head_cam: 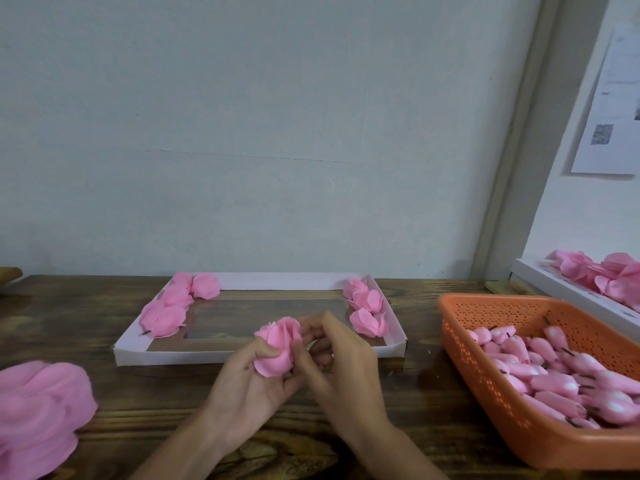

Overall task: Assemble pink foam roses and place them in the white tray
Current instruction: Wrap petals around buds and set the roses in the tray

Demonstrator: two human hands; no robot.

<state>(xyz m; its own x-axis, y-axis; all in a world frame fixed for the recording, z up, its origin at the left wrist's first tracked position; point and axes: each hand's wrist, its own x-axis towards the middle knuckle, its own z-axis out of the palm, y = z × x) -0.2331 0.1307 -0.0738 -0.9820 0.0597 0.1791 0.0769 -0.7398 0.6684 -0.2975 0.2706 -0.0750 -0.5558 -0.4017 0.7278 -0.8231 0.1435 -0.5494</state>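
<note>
The left hand (252, 379) grips the pink rose (277, 344) and the right hand (332, 355) pinches its side; the white tray (242, 355) lies just behind the rose, straight ahead.

Held foam rose (277, 344): uniform pink. Roses in tray (166, 315): pink, dark stems. Tray (207, 355): white. Petal pile (38, 410): pink. Basket (459, 341): orange, with a regular grid of small perforations. Buds (550, 382) in basket: pink, pale tips, dark stems. Worktop (415, 393): dark brown, wood-grain pattern. Wall (277, 116): pale grey-blue. Second tray (554, 289): white. Paper sheet (609, 109): white, with a grey speckled square.
</note>
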